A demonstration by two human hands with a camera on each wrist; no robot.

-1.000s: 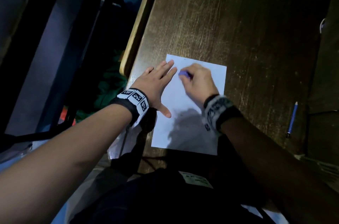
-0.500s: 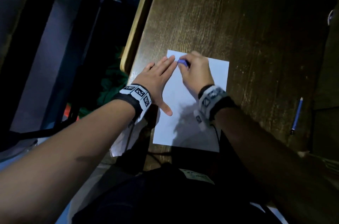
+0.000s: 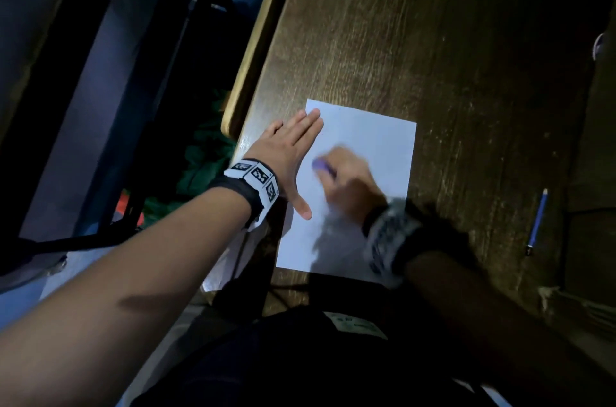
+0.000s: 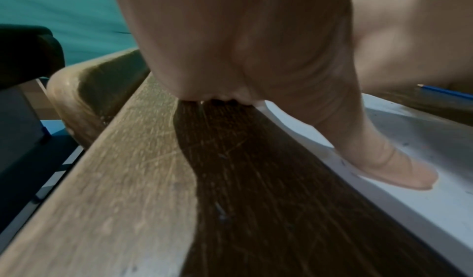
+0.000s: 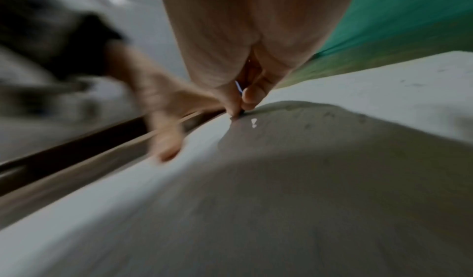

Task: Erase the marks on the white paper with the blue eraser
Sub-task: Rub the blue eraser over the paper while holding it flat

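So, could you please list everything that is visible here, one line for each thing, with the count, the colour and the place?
white paper: one, white, flat on the table near its front edge.
blue eraser: one, blue, on the paper, in the right hand's grip.
pencil: one, blue, lying on the table to the right of the paper.
table: one, dark brown wood with a lighter rim on the left.
wrist bands: two, white with black squares, one on each wrist.
left hand: one, flat, fingers straight, pressing the paper's left edge.
right hand: one, blurred, holding the eraser on the paper.
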